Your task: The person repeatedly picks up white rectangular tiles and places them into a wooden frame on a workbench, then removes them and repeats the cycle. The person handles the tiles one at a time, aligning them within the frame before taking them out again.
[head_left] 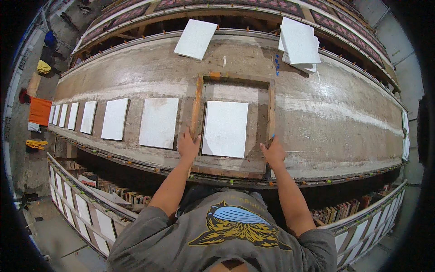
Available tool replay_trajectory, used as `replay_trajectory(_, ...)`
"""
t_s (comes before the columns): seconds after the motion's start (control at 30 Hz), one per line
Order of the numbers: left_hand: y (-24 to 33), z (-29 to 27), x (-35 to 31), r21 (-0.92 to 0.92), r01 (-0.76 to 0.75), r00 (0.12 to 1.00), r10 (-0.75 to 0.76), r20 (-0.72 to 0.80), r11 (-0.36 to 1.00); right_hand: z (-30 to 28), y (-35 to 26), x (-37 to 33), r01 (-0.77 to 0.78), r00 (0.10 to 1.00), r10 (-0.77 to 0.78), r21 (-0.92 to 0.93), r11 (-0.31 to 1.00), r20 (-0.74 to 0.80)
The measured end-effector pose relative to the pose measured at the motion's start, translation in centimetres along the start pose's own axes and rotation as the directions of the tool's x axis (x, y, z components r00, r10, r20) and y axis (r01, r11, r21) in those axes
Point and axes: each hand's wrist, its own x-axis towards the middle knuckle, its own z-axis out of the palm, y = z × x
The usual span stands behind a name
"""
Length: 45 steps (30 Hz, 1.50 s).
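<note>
A rectangular wooden frame [196, 103] lies on the long table in front of me. Within its outline sits a white rectangular panel [225, 129]; whether mesh is stretched across the frame I cannot tell. My left hand [189, 145] is closed on the frame's left side rail, near its lower end. On the opposite rail, my right hand [273, 153] grips at about the same height, with a small blue spot by its fingers. Just left of the frame lies another white panel [158, 122], apart from it.
More white panels [114, 119] run in a row leftward along the worn table [335, 122]. One panel [195, 39] and a stack of panels [300, 41] rest at the far edge. Bolts or clips line the near edge. Racks of wooden frames [337, 211] stand below.
</note>
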Motion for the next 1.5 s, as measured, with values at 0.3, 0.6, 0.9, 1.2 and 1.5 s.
replay_trajectory(0.3,-2.6,0.8,1.4,-0.087,-0.067,0.997,0.071,0.038,0.994,1.5,0.6,-0.4,0.016,0.990,-0.013,0.020,1.000,-0.140)
replay_trajectory(0.6,0.3,-3.6,2.3,-0.202,-0.161,0.986,0.150,-0.070,0.966,-1.8,0.9,0.1,0.148,0.930,-0.115,0.069,0.987,-0.349)
replay_trajectory(0.9,11.3,0.5,-0.6,-0.338,-0.317,0.946,0.267,-0.185,0.886,-8.5,10.4,4.1,0.144,0.889,-0.110,0.045,0.989,-0.445)
replay_trajectory(1.2,20.8,10.0,-6.8,-0.371,-0.241,0.971,0.223,-0.090,0.897,-10.1,25.3,7.9,0.076,0.964,-0.052,0.082,0.994,-0.261)
replay_trajectory(1.5,22.9,14.7,-10.3,-0.406,-0.168,0.985,0.165,-0.043,0.898,-10.2,30.2,8.5,0.042,0.980,-0.028,0.066,0.997,-0.197)
